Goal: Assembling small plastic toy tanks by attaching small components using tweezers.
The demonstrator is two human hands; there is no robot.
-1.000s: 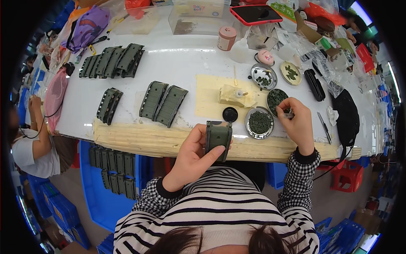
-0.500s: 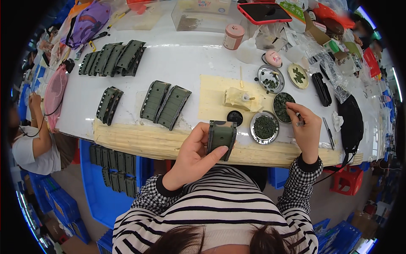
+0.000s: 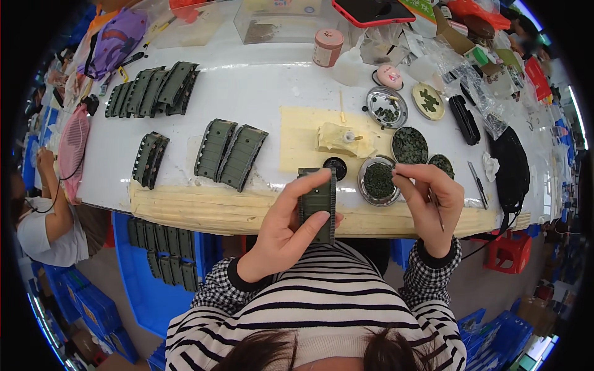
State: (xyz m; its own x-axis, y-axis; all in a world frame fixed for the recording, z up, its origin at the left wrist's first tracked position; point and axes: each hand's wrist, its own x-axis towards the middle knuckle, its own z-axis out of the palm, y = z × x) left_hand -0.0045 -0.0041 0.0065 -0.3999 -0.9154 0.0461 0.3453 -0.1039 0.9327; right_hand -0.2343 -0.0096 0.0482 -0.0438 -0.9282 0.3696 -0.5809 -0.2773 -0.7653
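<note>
Green ribbed part (image 3: 318, 204), gripped in left hand (image 3: 284, 232), might slip while right hand (image 3: 430, 201) pinches thin tool (image 3: 435, 207) over metal dish (image 3: 378, 180).

We see our two arms come up from the bottom of the frame in checked sleeves. Our left hand (image 3: 286, 232) sits near the middle, fingers and thumb closed. Our right hand (image 3: 431, 204), right of centre, has its fingertips pinched together.

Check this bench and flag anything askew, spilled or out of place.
Nothing looks spilled or damaged. The left hand holds a dark green ridged part; the right hand hovers by a round dish of green bits. Other green parts lie in tidy groups.
</note>
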